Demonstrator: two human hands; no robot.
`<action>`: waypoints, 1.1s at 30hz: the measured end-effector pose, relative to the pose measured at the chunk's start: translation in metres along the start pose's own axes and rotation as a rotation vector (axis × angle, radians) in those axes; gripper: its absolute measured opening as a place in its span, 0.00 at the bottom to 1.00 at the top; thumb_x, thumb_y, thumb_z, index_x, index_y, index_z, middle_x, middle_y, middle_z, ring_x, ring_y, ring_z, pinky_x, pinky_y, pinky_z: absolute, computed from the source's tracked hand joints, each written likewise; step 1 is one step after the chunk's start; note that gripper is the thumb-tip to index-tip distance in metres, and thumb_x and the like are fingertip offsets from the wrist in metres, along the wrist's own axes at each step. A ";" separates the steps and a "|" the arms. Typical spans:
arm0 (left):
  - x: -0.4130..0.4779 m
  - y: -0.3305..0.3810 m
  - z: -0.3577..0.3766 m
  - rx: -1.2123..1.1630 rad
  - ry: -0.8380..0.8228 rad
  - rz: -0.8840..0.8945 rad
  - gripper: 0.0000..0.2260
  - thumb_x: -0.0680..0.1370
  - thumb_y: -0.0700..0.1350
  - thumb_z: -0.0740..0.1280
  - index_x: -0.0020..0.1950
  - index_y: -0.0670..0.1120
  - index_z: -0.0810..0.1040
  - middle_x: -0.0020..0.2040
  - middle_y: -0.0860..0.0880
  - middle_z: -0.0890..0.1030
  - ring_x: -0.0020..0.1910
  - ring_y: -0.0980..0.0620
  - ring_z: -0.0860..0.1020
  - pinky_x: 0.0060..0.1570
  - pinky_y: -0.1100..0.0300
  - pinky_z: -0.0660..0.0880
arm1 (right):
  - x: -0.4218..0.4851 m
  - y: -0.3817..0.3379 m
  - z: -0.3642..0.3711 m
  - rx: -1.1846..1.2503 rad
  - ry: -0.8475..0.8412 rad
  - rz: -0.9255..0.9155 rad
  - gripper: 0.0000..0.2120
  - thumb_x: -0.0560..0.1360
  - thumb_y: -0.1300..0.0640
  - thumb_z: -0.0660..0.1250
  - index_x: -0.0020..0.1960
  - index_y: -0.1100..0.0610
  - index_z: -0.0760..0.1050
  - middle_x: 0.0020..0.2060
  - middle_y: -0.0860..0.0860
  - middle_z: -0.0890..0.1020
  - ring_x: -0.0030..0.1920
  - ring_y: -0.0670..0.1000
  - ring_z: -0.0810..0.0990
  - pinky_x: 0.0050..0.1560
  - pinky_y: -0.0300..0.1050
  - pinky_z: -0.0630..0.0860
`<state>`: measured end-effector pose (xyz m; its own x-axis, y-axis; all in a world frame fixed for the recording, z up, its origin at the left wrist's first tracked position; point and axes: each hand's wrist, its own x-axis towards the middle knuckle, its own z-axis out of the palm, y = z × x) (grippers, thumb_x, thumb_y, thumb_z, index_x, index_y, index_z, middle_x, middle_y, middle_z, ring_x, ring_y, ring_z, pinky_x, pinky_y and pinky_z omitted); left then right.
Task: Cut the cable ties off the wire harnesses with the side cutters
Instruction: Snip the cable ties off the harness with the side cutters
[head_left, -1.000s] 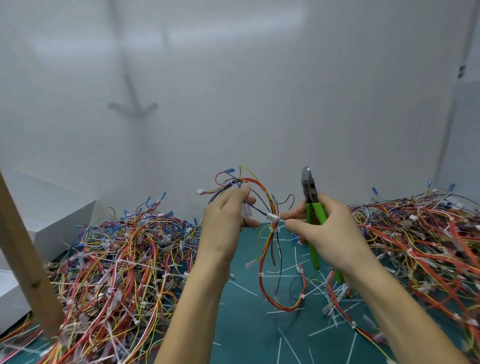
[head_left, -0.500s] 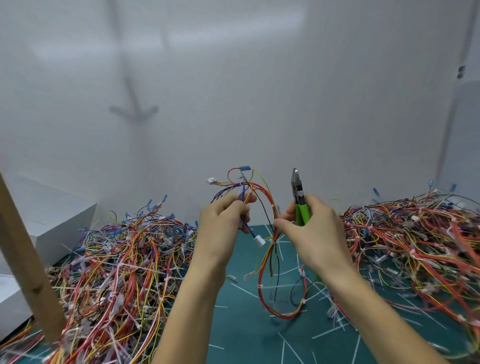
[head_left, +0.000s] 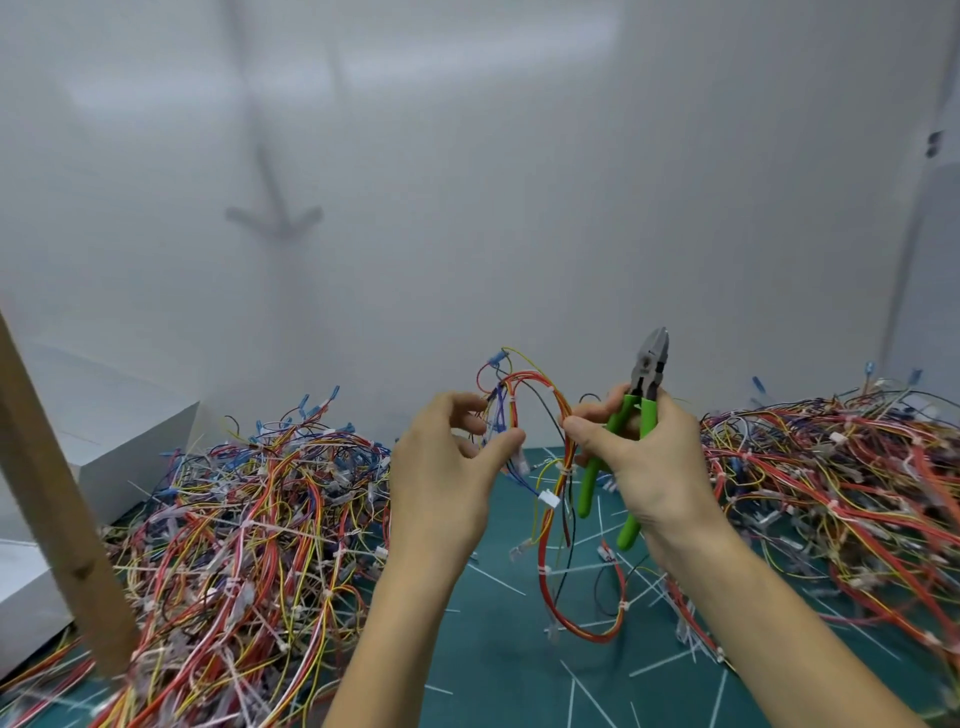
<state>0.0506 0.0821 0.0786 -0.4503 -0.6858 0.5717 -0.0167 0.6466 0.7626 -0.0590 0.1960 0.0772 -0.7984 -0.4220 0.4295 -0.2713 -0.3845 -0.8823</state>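
Observation:
A wire harness (head_left: 550, 525) of red, orange, yellow and black wires hangs between my hands above the green mat, with white cable ties (head_left: 567, 469) around it. My left hand (head_left: 447, 478) holds the blue and purple wires at its upper left with thumb and fingers. My right hand (head_left: 641, 457) grips the green-handled side cutters (head_left: 641, 410), jaws pointing up, while its thumb and forefinger pinch the harness bundle at the right of the loop.
A big tangled pile of harnesses (head_left: 249, 525) lies on the left, another pile (head_left: 841, 483) on the right. Cut white tie pieces (head_left: 587, 691) litter the green cutting mat (head_left: 498, 660). A wooden post (head_left: 52, 499) and white boxes (head_left: 109, 436) stand at the left.
Both hands have shifted slightly right and the cutters now tilt right. My left hand has loosened and slid down the harness; the white connector now hangs lower.

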 end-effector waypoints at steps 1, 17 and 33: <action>-0.002 0.002 0.000 -0.011 0.021 0.050 0.13 0.71 0.47 0.76 0.53 0.53 0.78 0.41 0.56 0.79 0.33 0.60 0.76 0.36 0.65 0.71 | 0.000 0.000 0.000 0.002 0.011 -0.006 0.13 0.71 0.71 0.73 0.46 0.59 0.71 0.34 0.49 0.83 0.35 0.48 0.83 0.36 0.39 0.82; -0.015 0.011 0.007 0.460 -0.257 0.295 0.13 0.77 0.60 0.66 0.58 0.58 0.78 0.53 0.62 0.79 0.55 0.60 0.72 0.51 0.59 0.73 | -0.001 -0.004 0.006 0.003 0.062 -0.091 0.15 0.70 0.69 0.75 0.45 0.56 0.71 0.36 0.55 0.82 0.38 0.51 0.84 0.43 0.43 0.83; -0.011 -0.009 0.014 -0.311 -0.274 -0.136 0.04 0.76 0.38 0.71 0.47 0.47 0.80 0.42 0.49 0.81 0.39 0.56 0.74 0.41 0.67 0.72 | -0.002 -0.003 -0.007 -0.011 -0.040 -0.054 0.07 0.75 0.61 0.72 0.45 0.58 0.73 0.43 0.58 0.85 0.36 0.55 0.82 0.40 0.44 0.82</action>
<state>0.0432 0.0881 0.0617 -0.6835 -0.6170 0.3902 0.1584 0.3964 0.9043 -0.0602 0.2039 0.0772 -0.7602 -0.4335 0.4839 -0.3195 -0.3990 -0.8595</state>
